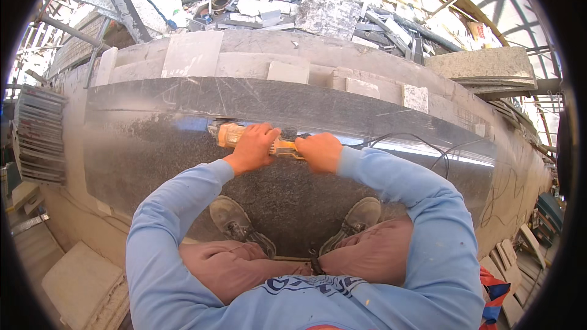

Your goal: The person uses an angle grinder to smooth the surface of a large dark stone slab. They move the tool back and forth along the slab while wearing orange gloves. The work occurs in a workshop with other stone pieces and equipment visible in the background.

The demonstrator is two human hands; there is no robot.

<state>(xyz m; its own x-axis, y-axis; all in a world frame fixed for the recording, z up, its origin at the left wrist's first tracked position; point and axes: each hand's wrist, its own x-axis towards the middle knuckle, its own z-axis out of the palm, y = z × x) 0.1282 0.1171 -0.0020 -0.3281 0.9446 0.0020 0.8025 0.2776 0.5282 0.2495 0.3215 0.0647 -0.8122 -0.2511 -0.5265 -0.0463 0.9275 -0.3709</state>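
Observation:
An orange angle grinder [230, 135] lies across the middle of a long dark stone slab [153, 177], its head pointing left. My left hand [254, 146] is wrapped round the front of its body. Behind it, my right hand [320, 151] grips the rear end of the tool. The grinder's head is close over the slab by a bluish shiny strip; whether the disc touches the stone cannot be made out. A dark cable [422, 140] runs off to the right over the slab. Pale dust hazes the slab's left part.
My shoes [231, 217] stand on the slab's near part. Pale stone offcuts [288, 73] lie along its far edge. Beyond is a heap of broken stone [263, 9]. Stacked slabs [40, 134] stand at the left, thick pale slabs [483, 64] at the far right.

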